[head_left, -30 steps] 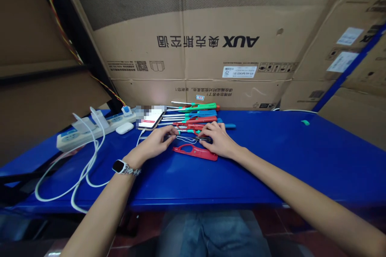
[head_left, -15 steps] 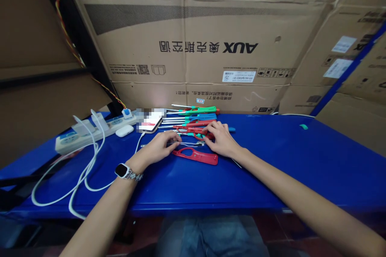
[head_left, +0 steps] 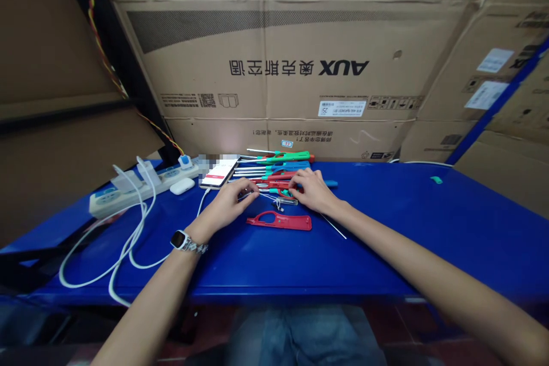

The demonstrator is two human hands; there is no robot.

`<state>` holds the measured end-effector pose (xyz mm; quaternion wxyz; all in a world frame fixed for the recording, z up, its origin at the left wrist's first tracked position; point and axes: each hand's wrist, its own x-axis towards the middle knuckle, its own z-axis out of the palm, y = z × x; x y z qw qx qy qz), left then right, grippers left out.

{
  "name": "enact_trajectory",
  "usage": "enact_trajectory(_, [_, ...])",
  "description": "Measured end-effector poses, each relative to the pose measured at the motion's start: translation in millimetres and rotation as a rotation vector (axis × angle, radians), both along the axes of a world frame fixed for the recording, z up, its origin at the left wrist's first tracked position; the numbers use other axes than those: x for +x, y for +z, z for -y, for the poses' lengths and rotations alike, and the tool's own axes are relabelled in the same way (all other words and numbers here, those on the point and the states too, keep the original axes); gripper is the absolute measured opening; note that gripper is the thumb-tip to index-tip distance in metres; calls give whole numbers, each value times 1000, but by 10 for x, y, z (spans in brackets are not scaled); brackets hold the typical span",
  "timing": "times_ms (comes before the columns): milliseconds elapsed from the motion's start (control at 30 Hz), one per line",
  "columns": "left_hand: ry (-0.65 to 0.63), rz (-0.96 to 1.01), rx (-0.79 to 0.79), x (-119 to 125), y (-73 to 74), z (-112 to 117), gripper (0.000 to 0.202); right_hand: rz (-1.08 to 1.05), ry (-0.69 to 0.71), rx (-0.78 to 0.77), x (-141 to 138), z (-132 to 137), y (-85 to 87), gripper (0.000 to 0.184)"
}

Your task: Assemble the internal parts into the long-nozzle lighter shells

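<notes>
My left hand, fingertips pinched together, holds a thin white wire. The wire leads to a small dark part beside a clear lighter tank. My right hand is bent closed at the right end of these parts, by a red lighter body; what its fingertips grip is hidden. Nearer to me, a loose red lighter shell half lies flat. A thin metal rod sticks out below my right wrist. Behind my hands lie several long-necked lighters, including a green lighter and a blue lighter.
A phone and a white earbud case lie left of the lighters. A power strip with white cables takes up the left side of the blue table. A small green piece lies far right. Cardboard walls the back.
My left hand has drawn slightly up and back with the wire, which now shows bent. My right fingers have shifted a little, and the clear tank is more visible. The view has shifted slightly.
</notes>
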<state>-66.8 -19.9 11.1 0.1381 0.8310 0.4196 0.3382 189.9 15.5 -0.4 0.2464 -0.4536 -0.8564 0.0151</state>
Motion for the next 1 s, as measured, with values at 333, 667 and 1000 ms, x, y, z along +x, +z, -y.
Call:
enact_trajectory(333, [171, 304, 157, -5, 124, 70, 19, -236, 58, 62, 190, 368, 89, 10])
enact_trajectory(667, [106, 469, 185, 25, 186, 122, 16, -84, 207, -80, 137, 517, -41, 11])
enact_trajectory(1000, [65, 506, 168, 34, 144, 90, 15, 178, 427, 162, 87, 632, -14, 18])
